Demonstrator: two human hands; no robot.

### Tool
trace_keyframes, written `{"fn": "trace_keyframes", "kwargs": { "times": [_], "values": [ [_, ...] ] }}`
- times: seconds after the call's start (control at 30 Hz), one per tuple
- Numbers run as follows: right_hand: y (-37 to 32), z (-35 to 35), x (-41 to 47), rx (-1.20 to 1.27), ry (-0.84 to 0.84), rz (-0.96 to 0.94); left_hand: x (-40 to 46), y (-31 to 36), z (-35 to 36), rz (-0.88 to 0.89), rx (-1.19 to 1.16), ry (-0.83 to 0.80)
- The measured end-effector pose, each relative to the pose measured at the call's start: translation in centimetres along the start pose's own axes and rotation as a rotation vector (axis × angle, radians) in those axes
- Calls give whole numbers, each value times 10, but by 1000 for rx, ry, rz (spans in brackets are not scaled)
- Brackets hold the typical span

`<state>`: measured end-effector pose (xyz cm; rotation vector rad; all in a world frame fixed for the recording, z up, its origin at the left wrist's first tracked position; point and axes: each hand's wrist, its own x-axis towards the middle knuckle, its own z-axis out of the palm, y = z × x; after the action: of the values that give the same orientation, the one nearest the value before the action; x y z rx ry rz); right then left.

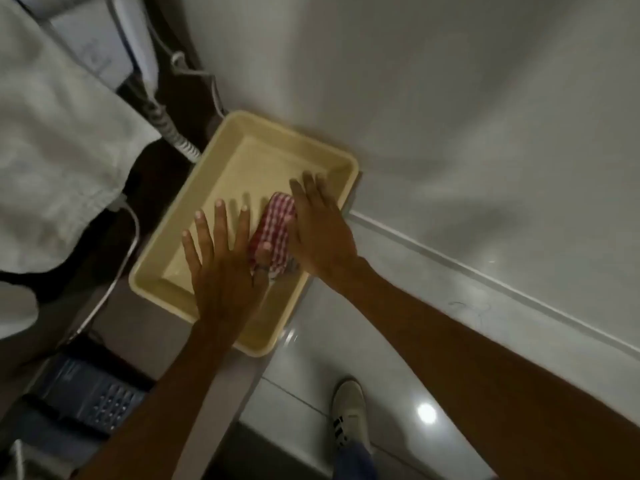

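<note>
A cream rectangular tray (242, 133) sits on a dark surface beside a white wall. Inside it lies a folded red-and-white checked cloth (277, 223). My left hand (221, 265) is spread flat with straight fingers over the tray floor, its thumb resting on the cloth's near end. My right hand (322, 230) lies flat against the cloth's right side, fingers straight and pointing toward the tray's far corner. The cloth sits between the two hands; its right edge is hidden under my right hand.
A white fabric (59, 140) drapes at the left, with a coiled phone cord (173, 133) and cables behind the tray. A dark keypad device (104, 400) lies at the lower left. A shoe (349, 410) stands on the glossy floor below.
</note>
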<state>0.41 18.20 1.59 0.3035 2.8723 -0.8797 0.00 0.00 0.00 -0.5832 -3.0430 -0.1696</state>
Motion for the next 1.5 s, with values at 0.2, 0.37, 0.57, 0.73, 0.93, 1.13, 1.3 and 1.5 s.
{"fn": "trace_keyframes", "kwargs": {
  "times": [0.2,0.37,0.57,0.73,0.93,1.13,1.3,1.5],
  "values": [
    [-22,95,42,40,-257,259,-4,-43,59,-118,49,-40],
    [-16,102,50,-89,-227,124,-14,-50,65,-120,78,-50],
    [-6,38,38,-64,-69,-91,-21,-7,30,-133,-41,64],
    [49,10,-67,119,282,-158,-54,60,18,-33,-103,150],
    [170,48,-243,117,127,90,-139,151,69,112,-97,-42],
    [285,113,-393,89,-88,283,-226,219,162,333,-78,-293],
    [381,174,-455,111,-195,470,-267,248,265,490,-30,-329],
    [484,244,-463,49,-15,554,-276,279,396,482,12,-418]
  ]
}}
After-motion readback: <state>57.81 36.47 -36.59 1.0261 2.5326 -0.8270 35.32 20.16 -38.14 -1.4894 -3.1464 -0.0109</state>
